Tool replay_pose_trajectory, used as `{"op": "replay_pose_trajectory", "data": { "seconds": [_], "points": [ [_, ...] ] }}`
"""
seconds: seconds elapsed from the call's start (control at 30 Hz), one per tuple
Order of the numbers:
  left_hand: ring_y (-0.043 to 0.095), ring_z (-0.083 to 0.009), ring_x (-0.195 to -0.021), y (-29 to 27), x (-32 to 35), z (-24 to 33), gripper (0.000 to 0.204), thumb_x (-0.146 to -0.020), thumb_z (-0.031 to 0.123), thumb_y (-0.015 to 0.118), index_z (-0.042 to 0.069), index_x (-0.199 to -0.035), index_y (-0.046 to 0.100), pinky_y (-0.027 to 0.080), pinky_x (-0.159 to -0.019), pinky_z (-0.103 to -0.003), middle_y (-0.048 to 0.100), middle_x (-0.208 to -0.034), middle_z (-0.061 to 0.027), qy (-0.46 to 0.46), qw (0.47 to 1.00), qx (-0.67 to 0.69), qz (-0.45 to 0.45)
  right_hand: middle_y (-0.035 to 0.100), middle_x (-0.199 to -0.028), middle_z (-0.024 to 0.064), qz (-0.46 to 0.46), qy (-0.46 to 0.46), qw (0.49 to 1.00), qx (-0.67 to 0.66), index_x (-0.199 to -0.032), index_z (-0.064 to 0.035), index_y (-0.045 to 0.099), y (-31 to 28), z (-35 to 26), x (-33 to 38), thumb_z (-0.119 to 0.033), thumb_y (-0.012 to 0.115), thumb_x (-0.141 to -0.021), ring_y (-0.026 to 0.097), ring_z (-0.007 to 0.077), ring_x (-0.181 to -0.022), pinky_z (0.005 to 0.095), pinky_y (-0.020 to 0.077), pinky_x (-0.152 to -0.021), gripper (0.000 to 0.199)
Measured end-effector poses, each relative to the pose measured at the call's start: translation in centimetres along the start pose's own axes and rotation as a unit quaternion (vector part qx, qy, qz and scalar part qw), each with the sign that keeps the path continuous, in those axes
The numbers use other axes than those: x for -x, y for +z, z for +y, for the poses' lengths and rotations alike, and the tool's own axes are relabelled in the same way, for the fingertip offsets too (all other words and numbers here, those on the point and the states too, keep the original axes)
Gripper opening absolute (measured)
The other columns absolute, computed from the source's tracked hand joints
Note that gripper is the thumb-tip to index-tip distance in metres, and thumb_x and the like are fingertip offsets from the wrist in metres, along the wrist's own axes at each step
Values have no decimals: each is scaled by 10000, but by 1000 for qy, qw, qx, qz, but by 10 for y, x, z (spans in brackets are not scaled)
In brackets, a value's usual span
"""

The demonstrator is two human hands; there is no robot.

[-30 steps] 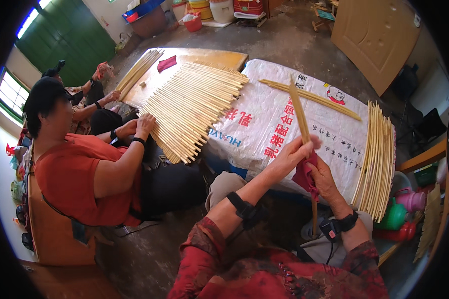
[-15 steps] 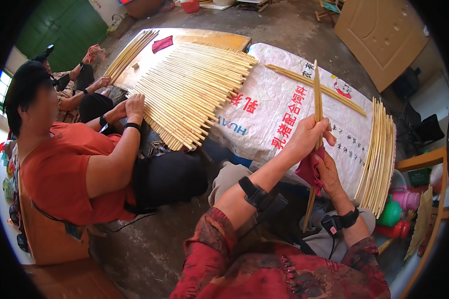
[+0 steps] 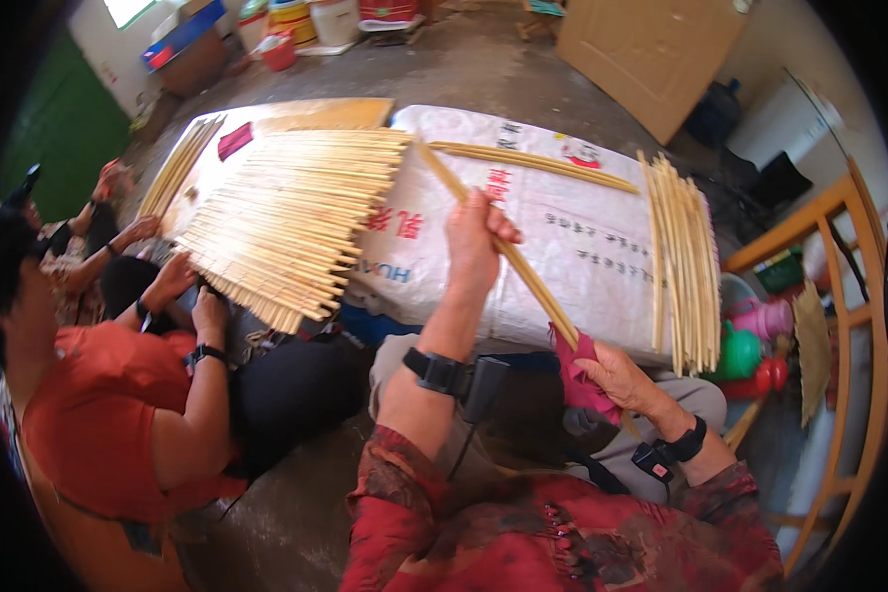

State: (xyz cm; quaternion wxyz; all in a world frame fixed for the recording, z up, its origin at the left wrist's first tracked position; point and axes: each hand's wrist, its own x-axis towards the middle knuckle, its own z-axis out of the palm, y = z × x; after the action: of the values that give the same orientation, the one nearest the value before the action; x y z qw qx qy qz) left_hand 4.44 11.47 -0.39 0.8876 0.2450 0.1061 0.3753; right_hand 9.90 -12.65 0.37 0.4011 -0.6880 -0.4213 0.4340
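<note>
A slim bundle of long pale yellow sticks slants across in front of me, its far end up and to the left. Partway along it, my left hand is closed around the sticks. Lower down, my right hand grips a dark pink cloth wrapped about the same sticks, whose near end shows below it. Beneath the bundle, a white printed sack covers the table. Several similar sticks lie along its far side, and a larger pile lies at its right end.
At left, a person in an orange shirt handles a wide row of sticks; another person sits beyond. A second pink cloth and more sticks lie on the far board. A wooden frame and plastic containers stand at right.
The held sticks have swung from nearly upright to slanting left. My left hand has moved left, and my right hand with the cloth has come lower. The view has turned rightward.
</note>
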Motion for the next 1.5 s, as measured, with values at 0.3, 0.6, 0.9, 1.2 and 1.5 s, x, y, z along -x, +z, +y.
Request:
{"op": "replay_pose_trajectory", "data": {
  "seconds": [0.3, 0.6, 0.9, 1.2, 1.5],
  "points": [
    [257, -77, -437, -8, -2, -3, 216, -897, 260, 396, 78, -780, 399, 281, -404, -230, 273, -535, 36, -26, 997, 49, 45, 543, -823, 151, 23, 117, 979, 168, -1008, -30, 469, -22, -7, 118, -188, 448, -840, 538, 277, -762, 321, 412, -693, 232],
    [252, -81, -472, -24, -11, 9, 245, -904, 262, 366, 31, -844, 422, 277, -429, -231, 263, -572, 21, -17, 994, 55, 91, 546, -950, 35, 344, 121, 912, -189, -1092, -6, 471, -40, 58, 193, -186, 393, -891, 525, 109, -843, 250, 427, -747, 281],
    [339, -135, -540, 6, 5, -19, 253, -841, 192, 350, -18, -953, 436, 361, -539, -298, 335, -628, -28, -162, 985, 49, 31, 544, -886, 2, 348, -13, 860, -373, -1033, -34, 504, -52, 45, 79, -230, 385, -904, 504, 66, -790, 190, 410, -697, 263],
    [469, -131, -617, 2, 13, -34, 96, -847, 143, 486, 63, -883, 447, 448, -592, -312, 431, -668, -12, -137, 990, -41, 2, 543, -893, 5, 180, -46, 961, -206, -1034, -21, 508, -16, -11, -41, -288, 399, -900, 508, 66, -807, 210, 411, -747, 318],
    [517, -140, -552, -7, 14, -32, 141, -828, 171, 540, 40, -848, 492, 458, -511, -264, 486, -643, -31, -79, 995, -58, 33, 554, -853, 244, 156, -84, 974, 140, -989, 29, 430, 30, -26, -82, -260, 484, -814, 540, 373, -827, 372, 426, -709, 342]
  ]
}}
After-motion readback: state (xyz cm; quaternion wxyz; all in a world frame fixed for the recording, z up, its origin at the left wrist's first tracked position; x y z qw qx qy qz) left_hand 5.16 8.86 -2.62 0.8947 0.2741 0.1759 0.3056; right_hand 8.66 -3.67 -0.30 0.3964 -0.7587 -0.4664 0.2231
